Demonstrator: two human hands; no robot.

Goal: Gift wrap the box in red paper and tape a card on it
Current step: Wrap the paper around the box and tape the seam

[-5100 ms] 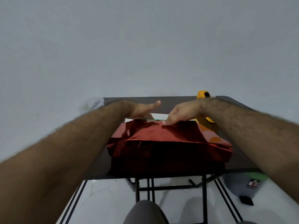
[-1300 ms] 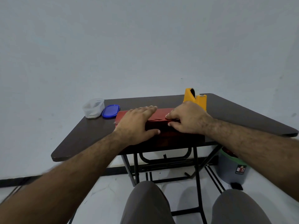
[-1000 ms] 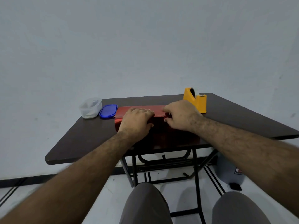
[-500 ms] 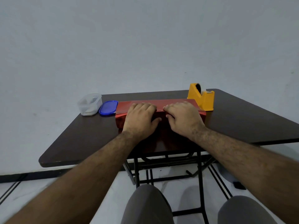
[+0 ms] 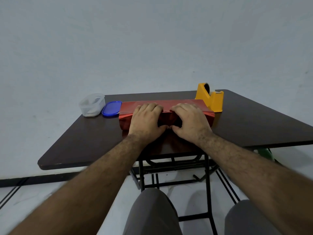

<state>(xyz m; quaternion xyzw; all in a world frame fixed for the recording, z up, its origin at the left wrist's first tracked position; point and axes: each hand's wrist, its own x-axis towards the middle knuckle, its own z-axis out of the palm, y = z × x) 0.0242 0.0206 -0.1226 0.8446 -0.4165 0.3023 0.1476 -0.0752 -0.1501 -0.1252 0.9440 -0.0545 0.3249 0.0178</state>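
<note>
A dark brown, glossy rectangular counter on a black folding metal frame stands against a plain pale grey wall; the floor is white with a dark baseboard. The box wrapped in shiny red paper lies near the counter's middle. The left hand and right hand rest side by side on it, fingers curled over its top front edge and thumbs against its near face, gripping the box. Just left of the box lie a blue oval plastic lid and a clear plastic container. A yellow tape dispenser stands just beyond the box's right end. Grey-trousered knees show below.
</note>
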